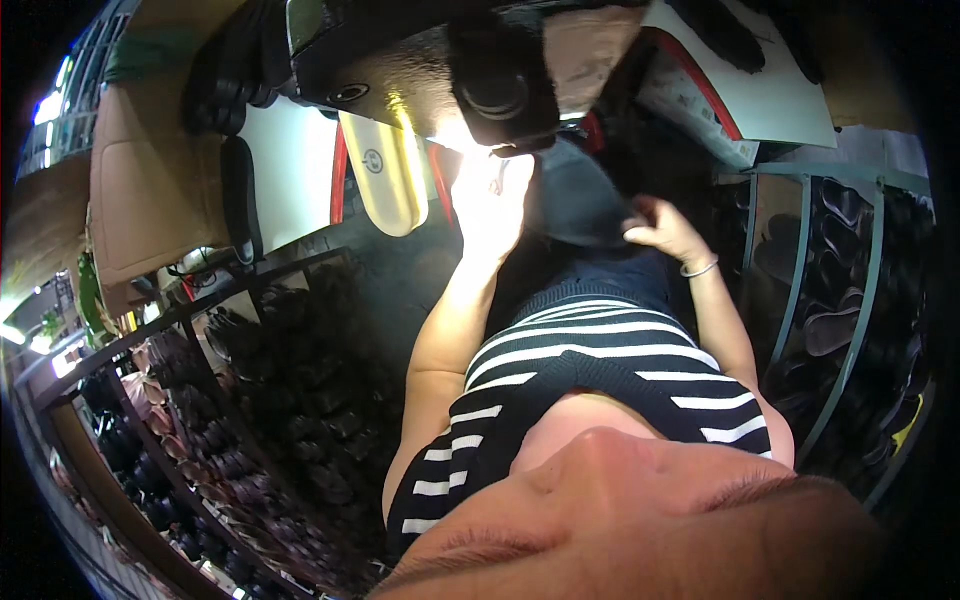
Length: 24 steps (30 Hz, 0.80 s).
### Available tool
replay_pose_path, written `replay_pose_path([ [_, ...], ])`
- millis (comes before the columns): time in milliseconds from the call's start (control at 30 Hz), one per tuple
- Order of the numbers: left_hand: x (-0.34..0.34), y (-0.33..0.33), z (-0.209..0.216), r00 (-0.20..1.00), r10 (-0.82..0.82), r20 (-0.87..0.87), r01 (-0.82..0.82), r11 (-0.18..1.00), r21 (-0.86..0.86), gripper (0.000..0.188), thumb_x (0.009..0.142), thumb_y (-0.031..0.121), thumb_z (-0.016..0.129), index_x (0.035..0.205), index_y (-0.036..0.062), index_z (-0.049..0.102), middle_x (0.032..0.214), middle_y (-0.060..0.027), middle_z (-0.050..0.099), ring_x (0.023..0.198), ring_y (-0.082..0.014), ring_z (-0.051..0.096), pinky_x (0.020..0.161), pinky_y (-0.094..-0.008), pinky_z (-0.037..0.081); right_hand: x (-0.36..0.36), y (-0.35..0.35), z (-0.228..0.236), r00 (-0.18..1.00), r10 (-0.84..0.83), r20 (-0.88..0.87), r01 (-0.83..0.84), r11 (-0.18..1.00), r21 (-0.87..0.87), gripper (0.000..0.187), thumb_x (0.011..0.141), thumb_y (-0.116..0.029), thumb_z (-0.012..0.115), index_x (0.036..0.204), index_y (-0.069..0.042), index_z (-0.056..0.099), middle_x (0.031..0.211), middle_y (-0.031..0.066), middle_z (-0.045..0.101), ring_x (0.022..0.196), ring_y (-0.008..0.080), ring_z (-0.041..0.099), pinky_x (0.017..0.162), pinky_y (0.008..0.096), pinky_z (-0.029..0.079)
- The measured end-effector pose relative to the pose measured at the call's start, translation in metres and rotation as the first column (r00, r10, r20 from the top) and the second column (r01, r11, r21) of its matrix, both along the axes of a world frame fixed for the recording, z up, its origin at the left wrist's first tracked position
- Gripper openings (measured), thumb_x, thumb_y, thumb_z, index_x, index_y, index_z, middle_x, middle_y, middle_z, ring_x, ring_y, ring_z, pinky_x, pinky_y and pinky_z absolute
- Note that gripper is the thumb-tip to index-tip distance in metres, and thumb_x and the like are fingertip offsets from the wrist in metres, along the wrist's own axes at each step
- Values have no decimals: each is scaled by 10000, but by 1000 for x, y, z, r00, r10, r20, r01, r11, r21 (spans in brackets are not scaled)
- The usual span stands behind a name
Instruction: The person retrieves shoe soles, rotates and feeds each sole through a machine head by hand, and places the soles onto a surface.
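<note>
A black sewing-type machine head (440,75) hangs over the work spot, its lamp shining brightly beneath it. My left hand (490,205) is raised under the lamp, close to the machine's working end; glare washes out its fingers, so what they grip cannot be made out. A dark, rounded, flat piece (580,195), blurred, lies between my hands above my lap. At its right edge my right hand (668,230) pinches it between thumb and curled fingers. Left of my left hand is a pale yellow, sole-shaped piece (385,180) with a dark round mark.
White red-edged panels (290,170) (760,90) flank the machine. A dark sole-shaped piece (240,200) rests against the left one, beside a tan padded surface (150,190). Racks filled with dark shoe parts stand at left (200,400) and right (835,260).
</note>
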State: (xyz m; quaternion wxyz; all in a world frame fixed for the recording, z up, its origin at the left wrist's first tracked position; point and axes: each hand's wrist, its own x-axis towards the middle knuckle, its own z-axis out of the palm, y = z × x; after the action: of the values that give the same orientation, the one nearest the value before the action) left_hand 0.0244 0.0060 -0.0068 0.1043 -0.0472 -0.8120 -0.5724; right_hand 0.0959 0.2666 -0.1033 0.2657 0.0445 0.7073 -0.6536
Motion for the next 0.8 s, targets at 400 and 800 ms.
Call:
replay_pose_path([
  [400, 19, -33, -16, 934, -229, 274, 80, 881, 466, 289, 845, 142, 544, 1072, -34, 511, 916, -98, 574, 759, -148, 541, 678, -242, 425, -121, 66, 96, 796, -233, -559, 179, 972, -151, 330, 794, -85, 576, 1108, -9, 511, 1007, 27, 552, 937, 104, 496, 861, 233, 367],
  [800, 14, -145, -45, 934, -286, 213, 18, 635, 773, 290, 914, 114, 374, 1149, -52, 412, 1129, -169, 508, 1024, -277, 533, 859, -407, 451, -83, -72, 153, 701, 149, -697, 53, 964, 259, 280, 744, -80, 671, 992, 14, 583, 839, 15, 562, 576, 33, 464, 506, 163, 386],
])
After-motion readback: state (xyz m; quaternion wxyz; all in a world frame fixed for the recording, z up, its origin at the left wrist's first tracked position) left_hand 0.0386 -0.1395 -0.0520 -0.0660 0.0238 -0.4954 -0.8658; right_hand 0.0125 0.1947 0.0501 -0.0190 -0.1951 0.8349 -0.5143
